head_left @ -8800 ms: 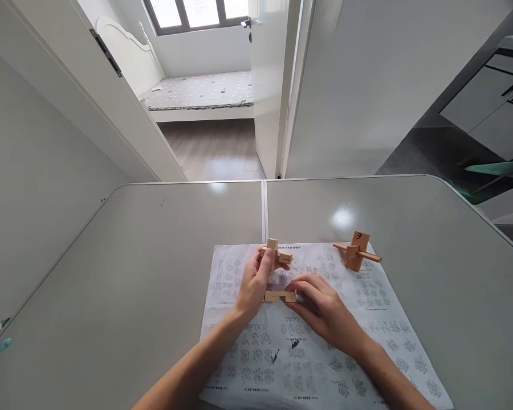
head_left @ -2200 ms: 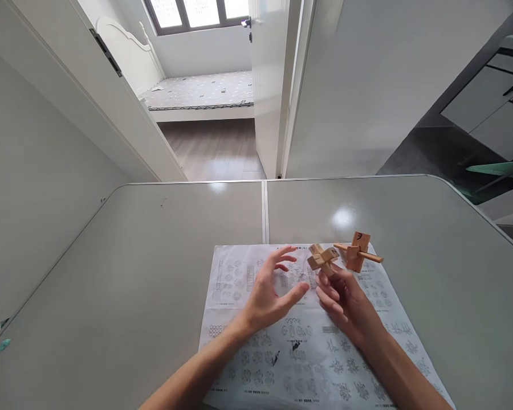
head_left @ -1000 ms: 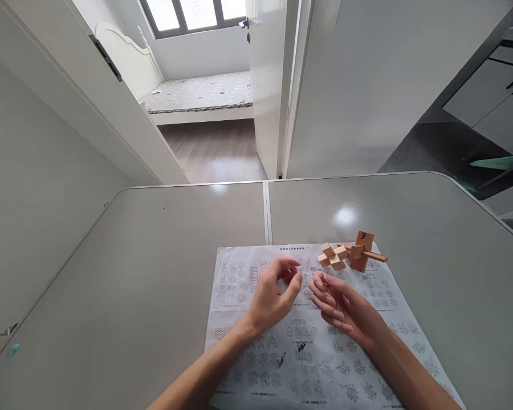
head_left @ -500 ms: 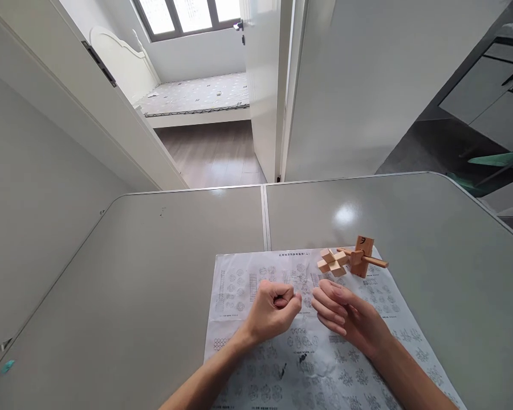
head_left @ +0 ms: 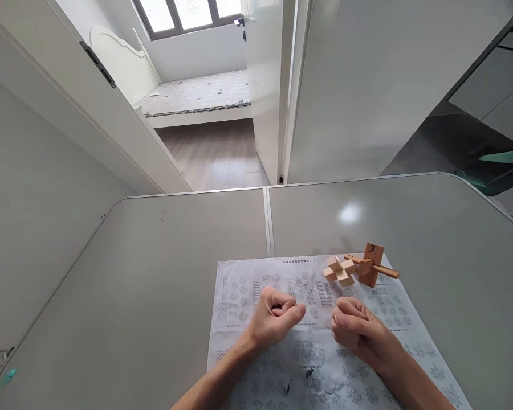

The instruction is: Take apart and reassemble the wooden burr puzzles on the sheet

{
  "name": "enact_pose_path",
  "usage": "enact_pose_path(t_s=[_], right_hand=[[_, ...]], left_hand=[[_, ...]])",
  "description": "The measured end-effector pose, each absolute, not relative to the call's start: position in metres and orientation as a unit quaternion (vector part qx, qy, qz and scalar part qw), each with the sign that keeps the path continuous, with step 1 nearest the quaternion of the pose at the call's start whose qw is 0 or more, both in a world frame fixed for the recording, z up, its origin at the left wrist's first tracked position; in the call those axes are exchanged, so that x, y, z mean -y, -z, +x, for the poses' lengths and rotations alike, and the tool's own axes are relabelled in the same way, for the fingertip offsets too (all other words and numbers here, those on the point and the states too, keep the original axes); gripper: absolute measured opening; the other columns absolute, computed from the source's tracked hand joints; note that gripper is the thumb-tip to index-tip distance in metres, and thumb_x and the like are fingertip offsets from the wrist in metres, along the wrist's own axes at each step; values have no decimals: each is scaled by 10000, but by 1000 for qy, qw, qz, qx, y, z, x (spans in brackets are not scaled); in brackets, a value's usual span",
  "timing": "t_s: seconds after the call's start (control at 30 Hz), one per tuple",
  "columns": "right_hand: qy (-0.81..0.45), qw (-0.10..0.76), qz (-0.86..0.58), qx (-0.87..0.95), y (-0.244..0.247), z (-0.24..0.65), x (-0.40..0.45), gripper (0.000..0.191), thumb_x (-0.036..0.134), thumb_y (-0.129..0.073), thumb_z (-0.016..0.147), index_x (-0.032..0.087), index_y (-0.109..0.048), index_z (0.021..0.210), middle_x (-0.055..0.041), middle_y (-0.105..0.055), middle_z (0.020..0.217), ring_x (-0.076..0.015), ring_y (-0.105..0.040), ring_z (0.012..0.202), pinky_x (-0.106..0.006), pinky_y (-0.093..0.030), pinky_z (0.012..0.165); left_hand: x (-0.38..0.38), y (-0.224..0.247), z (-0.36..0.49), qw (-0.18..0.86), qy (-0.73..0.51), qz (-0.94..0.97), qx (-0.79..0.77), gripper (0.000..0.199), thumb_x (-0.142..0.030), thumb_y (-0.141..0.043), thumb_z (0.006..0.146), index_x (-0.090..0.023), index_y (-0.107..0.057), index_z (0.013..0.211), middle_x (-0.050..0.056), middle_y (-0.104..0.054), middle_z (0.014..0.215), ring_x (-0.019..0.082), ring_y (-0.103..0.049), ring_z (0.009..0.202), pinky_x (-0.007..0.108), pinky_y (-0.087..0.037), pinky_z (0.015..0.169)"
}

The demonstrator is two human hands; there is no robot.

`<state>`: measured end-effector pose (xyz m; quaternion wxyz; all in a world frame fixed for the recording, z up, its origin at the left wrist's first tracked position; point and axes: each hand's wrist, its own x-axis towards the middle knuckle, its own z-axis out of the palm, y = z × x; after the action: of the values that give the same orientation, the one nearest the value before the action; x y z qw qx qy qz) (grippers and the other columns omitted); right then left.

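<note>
My left hand (head_left: 275, 319) is curled into a fist over the printed sheet (head_left: 239, 337), with no object showing in its fingers. To its right, my right hand (head_left: 365, 332) is also balled up, and nothing shows in it. A gap separates the two fists. Just beyond the right hand sits a pale wooden interlocking puzzle (head_left: 340, 271) shaped like a star. Beside it stands a darker wooden puzzle (head_left: 371, 265), an upright block with a dark mark and a rod through it. Both puzzles are at the sheet's far right corner.
The grey table (head_left: 154, 296) has a seam strip (head_left: 268, 222) running across it. Past its far edge are a wall, an open door (head_left: 267, 85) and a room with a bed (head_left: 196, 94). A green seat (head_left: 507, 157) shows at the right.
The right hand's loosely curled fingers have closed into a fist, and it has shifted slightly right. My left hand stays a fist. The whole view has moved a little.
</note>
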<state>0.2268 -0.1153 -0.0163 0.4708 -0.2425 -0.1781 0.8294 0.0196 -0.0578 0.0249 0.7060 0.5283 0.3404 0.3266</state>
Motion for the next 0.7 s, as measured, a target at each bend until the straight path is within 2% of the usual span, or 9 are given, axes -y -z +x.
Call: enact_pose_path(t_s=[0.23,0.53,0.7], right_hand=[[-827,485,-231,164,26,227,118,719,282,-829,908,249,-155,660,137,-150,537,-36,-74,436,-204,-139,420],[-829,486,-233,149,28,226,112,668,325,-801,942,258,-189,683,166,-113,519,-14,-18,377,-153,-127,348],[-833,481,-230,148,25,226,110,679,313,-808,937,256,-180,683,174,-91,516,-8,-8,368,-138,-129,338]], left_hand=[[57,-9,22,848,-341,293,-281,662,-193,-736,663,-226,-87,532,-115,-97,488,-1,-73,449,214,-86,453],[52,2,10,928,-253,212,-173,639,-208,-731,641,-235,-97,563,-126,-56,492,-13,-35,360,168,-134,385],[53,10,7,951,-230,158,-136,647,-170,-730,634,-235,-88,601,-124,-34,521,-16,-4,374,152,-107,379]])
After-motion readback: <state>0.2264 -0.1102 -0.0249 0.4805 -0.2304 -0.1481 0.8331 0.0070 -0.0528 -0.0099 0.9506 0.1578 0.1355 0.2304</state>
